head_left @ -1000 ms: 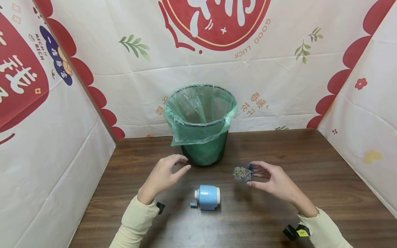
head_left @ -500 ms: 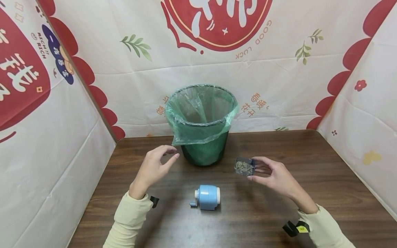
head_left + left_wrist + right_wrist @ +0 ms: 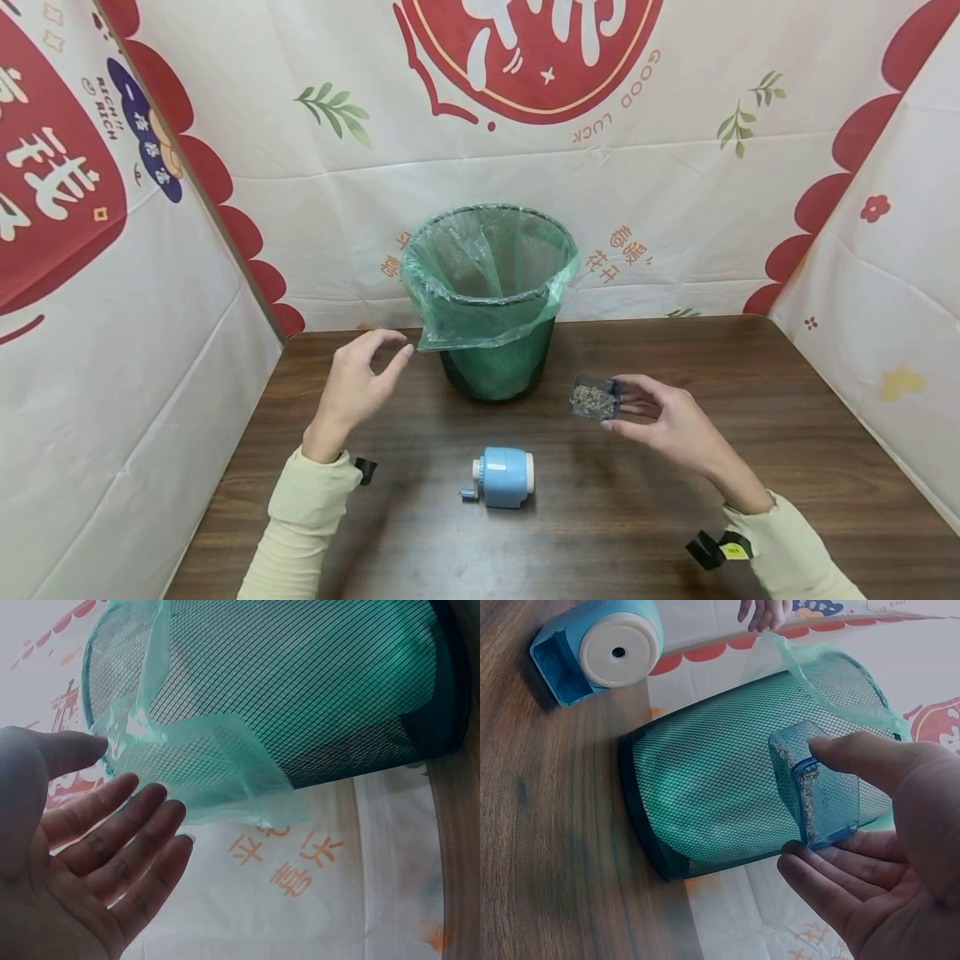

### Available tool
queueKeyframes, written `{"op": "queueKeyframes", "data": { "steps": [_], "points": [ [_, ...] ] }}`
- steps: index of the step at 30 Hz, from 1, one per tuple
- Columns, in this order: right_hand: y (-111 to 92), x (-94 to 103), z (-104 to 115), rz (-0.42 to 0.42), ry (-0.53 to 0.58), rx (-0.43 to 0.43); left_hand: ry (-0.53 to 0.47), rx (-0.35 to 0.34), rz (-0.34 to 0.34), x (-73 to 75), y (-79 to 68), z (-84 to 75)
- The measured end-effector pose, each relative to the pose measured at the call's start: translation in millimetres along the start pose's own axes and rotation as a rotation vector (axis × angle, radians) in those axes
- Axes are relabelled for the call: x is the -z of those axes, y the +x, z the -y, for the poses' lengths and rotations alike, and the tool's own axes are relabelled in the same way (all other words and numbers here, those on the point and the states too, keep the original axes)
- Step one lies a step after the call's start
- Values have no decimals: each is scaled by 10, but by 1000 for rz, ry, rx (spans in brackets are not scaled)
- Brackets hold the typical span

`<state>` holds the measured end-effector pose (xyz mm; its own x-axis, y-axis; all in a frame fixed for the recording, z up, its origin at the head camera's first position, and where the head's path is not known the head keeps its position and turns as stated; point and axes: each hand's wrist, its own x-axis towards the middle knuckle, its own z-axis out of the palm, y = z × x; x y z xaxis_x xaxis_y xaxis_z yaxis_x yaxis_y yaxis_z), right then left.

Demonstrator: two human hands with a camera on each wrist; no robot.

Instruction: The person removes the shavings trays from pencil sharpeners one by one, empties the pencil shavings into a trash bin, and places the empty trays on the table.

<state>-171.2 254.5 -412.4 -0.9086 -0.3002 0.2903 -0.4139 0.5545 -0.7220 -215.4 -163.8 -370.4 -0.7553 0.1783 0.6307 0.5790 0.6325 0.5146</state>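
Note:
My right hand (image 3: 671, 425) pinches a small clear blue shavings drawer (image 3: 592, 400) between thumb and fingertips, above the table right of the bin. Pale pencil shavings (image 3: 808, 802) show inside it. My left hand (image 3: 352, 392) is raised at the bin's left, fingers loosely bent and holding nothing. In the left wrist view its fingertips overlap the edge of the green bin liner (image 3: 247, 761). That liner folds over the rim of a green mesh wastebasket (image 3: 495, 375). A blue crank pencil sharpener (image 3: 504, 477) lies between my arms; the right wrist view shows its drawer slot (image 3: 564, 664) empty.
The brown wooden table (image 3: 600, 542) ends at a white printed cloth (image 3: 315, 225) behind the wastebasket. Similar cloth walls rise along the left and right sides. Each wrist carries a black strapped camera.
My left hand has moved left and away from me, from in front of the bin to its left side. The right hand has risen slightly with the drawer. The sharpener stays put.

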Motion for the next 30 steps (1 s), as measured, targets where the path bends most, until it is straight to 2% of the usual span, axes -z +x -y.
{"op": "queueKeyframes", "data": {
  "steps": [7, 15, 21, 30],
  "points": [
    [18, 26, 16, -20, -4, 16, -28, 103, -51, 46, 151, -13],
    [14, 47, 24, -39, 14, -24, -85, 166, -60, 51, 329, -80],
    [5, 55, 18, -50, 12, -35, -106, 189, -63, 34, 441, -114],
    [-4, 70, 8, -58, 24, -51, -77, 204, -97, 52, 584, -112]
  ]
}}
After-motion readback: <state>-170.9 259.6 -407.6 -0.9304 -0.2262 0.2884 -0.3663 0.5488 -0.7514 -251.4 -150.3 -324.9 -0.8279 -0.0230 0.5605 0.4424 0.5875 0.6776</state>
